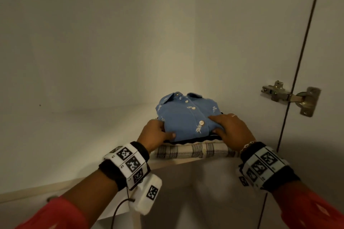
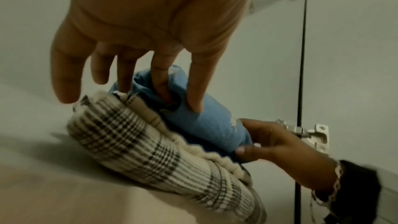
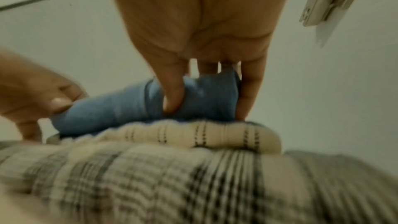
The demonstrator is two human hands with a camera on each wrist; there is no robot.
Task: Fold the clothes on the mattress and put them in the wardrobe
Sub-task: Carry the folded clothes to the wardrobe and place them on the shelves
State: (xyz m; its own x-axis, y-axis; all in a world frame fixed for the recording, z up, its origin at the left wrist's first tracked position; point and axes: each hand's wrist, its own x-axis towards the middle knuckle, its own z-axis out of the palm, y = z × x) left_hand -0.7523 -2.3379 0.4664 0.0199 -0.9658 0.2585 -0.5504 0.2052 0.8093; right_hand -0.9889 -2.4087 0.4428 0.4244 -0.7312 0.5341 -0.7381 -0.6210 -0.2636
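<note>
A folded blue shirt [image 1: 186,117] with white buttons and small white flowers lies on top of a stack on the wardrobe shelf [image 1: 89,145]. Under it are a thin dark layer [image 1: 204,138] and a folded cream plaid garment [image 1: 191,151]. My left hand [image 1: 158,134] grips the shirt's left front corner, thumb on the front edge. My right hand [image 1: 230,128] pinches the right front corner, index finger on top and thumb below. In the wrist views the blue shirt [image 2: 206,125] [image 3: 129,105] shows fingers pressed into its folds above the plaid garment [image 2: 150,159] [image 3: 150,185].
The stack sits in the shelf's right back corner, close to the white side wall [image 1: 242,42]. A metal hinge [image 1: 290,96] joins that wall to the open door [image 1: 331,42]. Bare white shelf stretches to the left of the stack. A lower compartment [image 1: 186,201] opens beneath.
</note>
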